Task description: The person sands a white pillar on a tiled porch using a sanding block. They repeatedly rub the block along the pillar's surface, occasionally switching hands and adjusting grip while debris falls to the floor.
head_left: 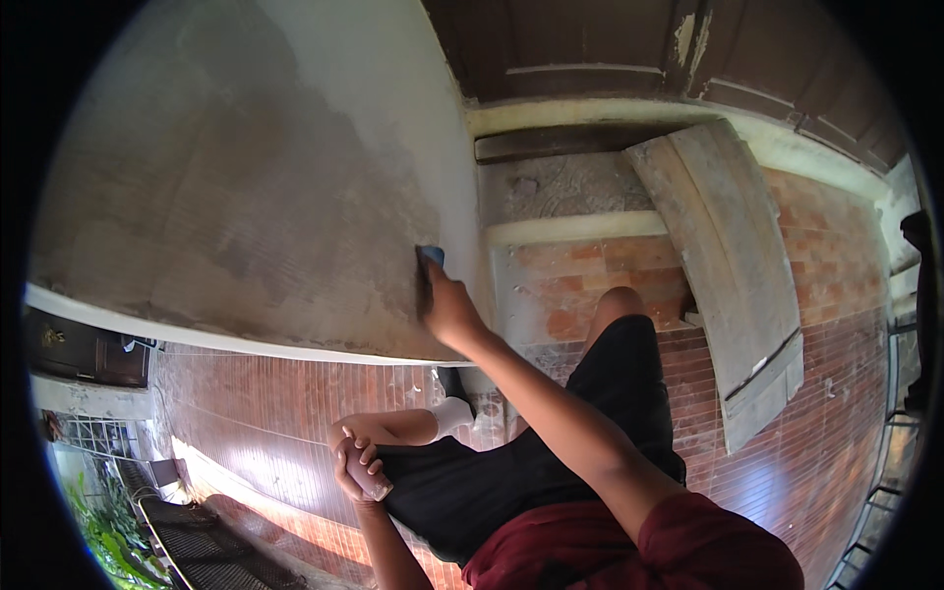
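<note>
My right hand (454,313) is closed on a flat tool with a blue top (433,254). A dark edge of the tool lies against the wall (246,197), near its right-hand corner. The wall carries a broad, darker grey, smeared patch beside paler plaster; I cannot make out the tool's exact kind. Low at the left, my left hand (346,474) rests by my bent left knee. Its fingers curl round a brownish, rounded lump (368,478) with a pale end, whose kind I cannot tell.
A long weathered wooden board (733,265) leans at the right over a step (580,228) below brown panelled doors (590,44). Red-brown floor tiles (265,393) run beneath me. Plants (108,536) and a dark bench-like slab (211,541) stand at the lower left. Metal railing (875,492) edges the right.
</note>
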{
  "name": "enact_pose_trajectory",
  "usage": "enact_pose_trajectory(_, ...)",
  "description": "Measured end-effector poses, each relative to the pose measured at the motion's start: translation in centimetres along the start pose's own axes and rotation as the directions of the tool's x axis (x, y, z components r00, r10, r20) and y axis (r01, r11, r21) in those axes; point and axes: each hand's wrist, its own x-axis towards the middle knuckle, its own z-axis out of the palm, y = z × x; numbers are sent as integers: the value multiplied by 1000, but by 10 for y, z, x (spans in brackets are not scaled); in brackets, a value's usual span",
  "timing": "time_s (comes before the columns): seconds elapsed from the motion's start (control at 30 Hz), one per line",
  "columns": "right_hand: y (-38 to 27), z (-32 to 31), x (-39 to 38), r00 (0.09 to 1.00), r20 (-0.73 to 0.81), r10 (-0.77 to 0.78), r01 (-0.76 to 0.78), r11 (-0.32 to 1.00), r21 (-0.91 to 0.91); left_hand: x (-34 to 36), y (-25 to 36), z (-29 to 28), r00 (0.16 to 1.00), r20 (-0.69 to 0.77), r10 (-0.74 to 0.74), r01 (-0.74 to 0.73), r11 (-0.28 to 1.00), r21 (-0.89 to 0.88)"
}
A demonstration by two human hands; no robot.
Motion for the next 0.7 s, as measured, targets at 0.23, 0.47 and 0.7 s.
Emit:
enact_pose_trajectory(0.23,22,1,1,994,88,65,-57,994,-94,16,-5,11,999,-8,-47,48,998,49)
enact_pose_trajectory(0.47,37,10,-9,988,106,114,-100,987,-129,21,-5,11,998,-18,-62,64,991,119)
enact_pose_trajectory(0.7,52,17,-9,983,36,180,-178,982,-60,22,0,3,997,-37,-62,66,992,112)
